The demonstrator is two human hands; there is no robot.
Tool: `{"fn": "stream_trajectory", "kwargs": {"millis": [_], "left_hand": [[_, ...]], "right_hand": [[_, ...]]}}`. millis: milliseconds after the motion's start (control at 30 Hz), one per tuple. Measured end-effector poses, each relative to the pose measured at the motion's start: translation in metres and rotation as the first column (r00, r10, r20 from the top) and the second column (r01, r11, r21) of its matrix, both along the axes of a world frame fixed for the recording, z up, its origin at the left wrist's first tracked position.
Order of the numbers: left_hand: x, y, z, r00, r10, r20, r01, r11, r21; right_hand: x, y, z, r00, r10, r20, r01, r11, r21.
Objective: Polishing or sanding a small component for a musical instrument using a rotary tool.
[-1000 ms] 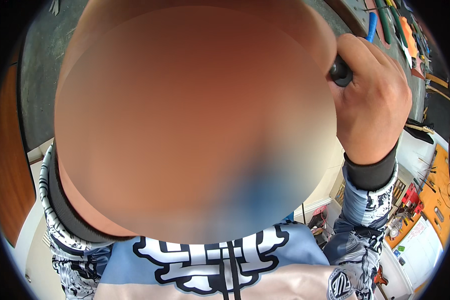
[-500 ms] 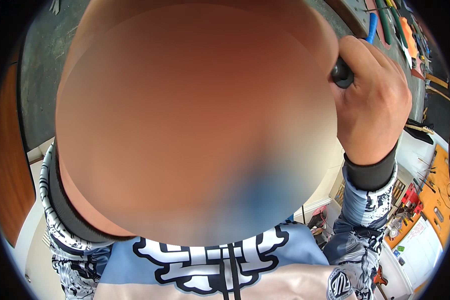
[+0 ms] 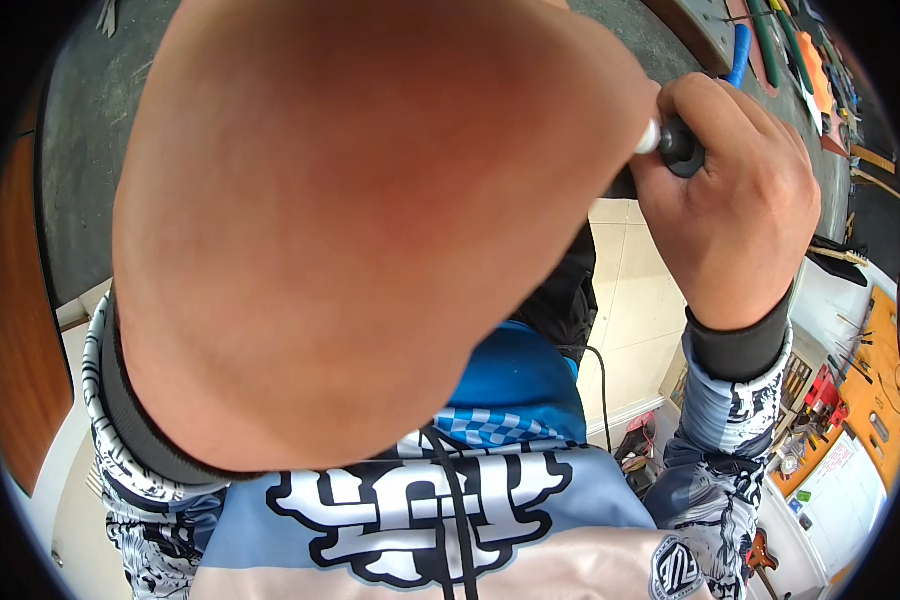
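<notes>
Very close and blurred, my left hand (image 3: 370, 250) fills the middle of the head view. Its fingers are out of sight, so I cannot tell how they are held. To its right, my right hand (image 3: 735, 200) is closed, with the fingers wrapped round a black round-ended handle (image 3: 683, 150). A small white piece (image 3: 649, 137) shows between that handle and the edge of my left hand. Whatever lies beyond my left hand is hidden.
A dark grey bench top (image 3: 85, 190) shows at the far left, beside a brown wooden panel (image 3: 25, 330). Beyond my right hand are a blue handle (image 3: 739, 55) and green-handled tools (image 3: 768, 50). An orange tool board (image 3: 878, 390) stands at lower right.
My left hand has shifted slightly left, uncovering dark cloth, blue clothing and pale floor tiles. The white piece beside the black handle now shows. My right hand keeps its grip, barely moved.
</notes>
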State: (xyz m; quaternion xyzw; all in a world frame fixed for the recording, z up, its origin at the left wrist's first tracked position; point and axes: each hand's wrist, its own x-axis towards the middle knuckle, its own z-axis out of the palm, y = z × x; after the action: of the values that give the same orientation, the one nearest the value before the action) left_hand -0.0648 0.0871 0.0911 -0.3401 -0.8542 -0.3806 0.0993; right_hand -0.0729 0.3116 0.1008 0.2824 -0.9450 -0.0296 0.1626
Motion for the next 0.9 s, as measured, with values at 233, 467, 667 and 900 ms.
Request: {"fn": "stream_trajectory", "kwargs": {"millis": [233, 467, 667, 900], "left_hand": [[0.001, 0.0, 0.0, 1.0, 0.013, 0.009, -0.013, 1.0, 0.024], [0.002, 0.001, 0.001, 1.0, 0.026, 0.003, -0.026, 1.0, 0.005], [0.002, 0.001, 0.003, 1.0, 0.024, -0.008, -0.024, 0.998, -0.055], [0.002, 0.001, 0.0, 1.0, 0.023, 0.005, -0.023, 1.0, 0.0]], "right_hand": [[-0.001, -0.002, 0.001, 1.0, 0.007, -0.006, -0.007, 1.0, 0.008], [0.0, -0.006, 0.001, 1.0, 0.001, -0.008, -0.001, 1.0, 0.001], [0.001, -0.01, 0.002, 0.999, -0.035, -0.023, 0.036, 0.999, 0.032], [0.001, -0.01, 0.001, 0.999, -0.047, -0.014, 0.048, 0.998, 0.038]]}}
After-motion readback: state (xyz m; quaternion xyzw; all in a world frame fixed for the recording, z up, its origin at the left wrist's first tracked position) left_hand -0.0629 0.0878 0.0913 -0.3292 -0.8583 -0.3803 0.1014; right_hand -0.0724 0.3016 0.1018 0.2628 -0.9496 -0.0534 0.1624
